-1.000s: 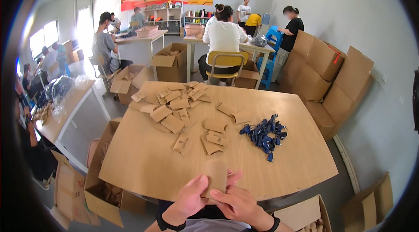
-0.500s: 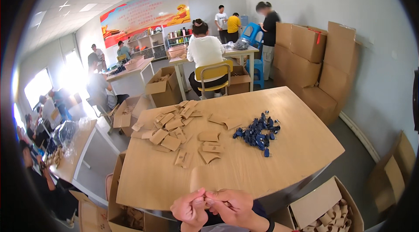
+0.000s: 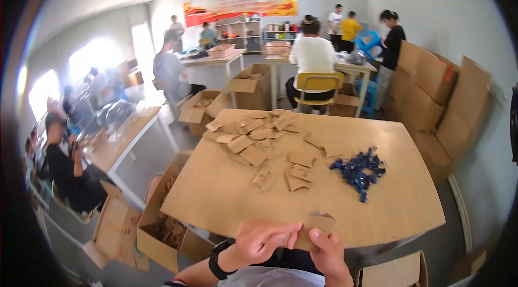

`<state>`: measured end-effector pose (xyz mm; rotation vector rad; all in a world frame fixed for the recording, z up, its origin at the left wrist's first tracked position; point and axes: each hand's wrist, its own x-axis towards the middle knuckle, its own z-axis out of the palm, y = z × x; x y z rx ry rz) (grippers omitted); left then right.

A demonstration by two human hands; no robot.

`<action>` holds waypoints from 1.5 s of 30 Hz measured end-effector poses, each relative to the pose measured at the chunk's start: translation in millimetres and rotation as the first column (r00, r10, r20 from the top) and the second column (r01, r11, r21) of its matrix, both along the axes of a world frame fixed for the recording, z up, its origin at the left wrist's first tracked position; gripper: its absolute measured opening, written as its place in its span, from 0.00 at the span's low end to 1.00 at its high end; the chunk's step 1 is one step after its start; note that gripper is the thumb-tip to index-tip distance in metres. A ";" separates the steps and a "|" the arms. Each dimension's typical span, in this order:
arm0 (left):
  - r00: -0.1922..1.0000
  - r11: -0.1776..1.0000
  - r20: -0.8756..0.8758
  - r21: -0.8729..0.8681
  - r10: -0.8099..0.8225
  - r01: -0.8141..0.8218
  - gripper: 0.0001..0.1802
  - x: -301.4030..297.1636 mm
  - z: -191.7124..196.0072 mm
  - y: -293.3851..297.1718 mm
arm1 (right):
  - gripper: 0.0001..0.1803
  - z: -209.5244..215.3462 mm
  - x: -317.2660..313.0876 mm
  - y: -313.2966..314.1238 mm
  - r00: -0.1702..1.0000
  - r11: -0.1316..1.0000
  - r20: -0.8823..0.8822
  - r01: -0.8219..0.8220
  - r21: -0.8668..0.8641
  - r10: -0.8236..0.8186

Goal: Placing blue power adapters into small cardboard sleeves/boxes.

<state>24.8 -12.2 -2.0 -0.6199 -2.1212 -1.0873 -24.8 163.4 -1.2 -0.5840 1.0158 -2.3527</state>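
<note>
A small brown cardboard pillow box [image 3: 317, 226] is held upright at the table's near edge. My right hand [image 3: 330, 254] grips its lower right side, with the thumb across its front. My left hand [image 3: 261, 241] is closed and slightly blurred, its fingertips pinching at the box's left edge. Farther up the table lies a loose pile of flat brown pillow boxes [image 3: 252, 137]. A few more pillow boxes [image 3: 300, 171] lie closer to me. To their right sits a heap of small dark blue objects [image 3: 360, 172], too blurred to name exactly.
An open carton [image 3: 167, 227] of brown pieces stands at the table's left, another carton [image 3: 394, 272] at the lower right. Stacked cartons [image 3: 431, 98] line the right wall. A person in white [image 3: 314, 57] sits beyond the table; others work at tables [image 3: 121, 141] around the room.
The view has turned left, so the table appears farther right. My hands were pinched together at the box; now my right hand holds it raised and my left is at its left edge.
</note>
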 end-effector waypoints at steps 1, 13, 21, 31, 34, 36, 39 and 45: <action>0.996 0.982 0.083 0.186 0.015 -0.030 0.08 -5.7 11.1 1.4 | 0.17 -3.0 0.8 0.5 1.000 0.999 -0.004 -0.029 0.014 0.029; 0.816 0.886 0.351 0.110 -0.458 0.450 0.09 -30.6 20.0 -2.8 | 0.08 -3.6 19.5 14.5 0.993 0.829 -0.114 0.066 0.555 -0.003; 0.899 0.938 0.330 0.284 -0.289 0.198 0.17 -36.1 -9.6 19.3 | 0.16 4.5 -4.1 16.1 0.555 0.629 -0.831 0.635 0.448 0.030; 0.810 0.894 0.380 0.220 -0.447 0.390 0.40 -33.9 0.0 33.7 | 0.15 -15.5 -7.2 47.7 0.898 0.843 -0.430 0.164 0.513 0.087; 0.972 0.920 0.069 -0.313 -0.224 0.235 0.37 -34.6 1.8 35.1 | 0.19 -35.9 -0.2 44.0 0.976 0.944 -0.172 0.178 0.277 -0.133; 0.961 0.910 -0.205 -0.405 -0.186 0.089 0.31 -41.7 -7.4 46.2 | 0.22 -39.1 2.3 39.0 0.948 0.911 -0.063 0.316 0.264 -0.311; 0.965 0.880 -0.217 -0.474 -0.150 0.030 0.27 -45.7 -7.3 52.2 | 0.23 -47.6 0.5 29.6 0.892 0.871 -0.158 0.448 0.200 -0.423; 0.975 0.886 -0.076 -0.437 -0.210 0.157 0.32 -44.7 2.8 43.7 | 0.22 -36.1 -0.2 28.8 0.861 0.833 -0.188 0.506 0.223 -0.473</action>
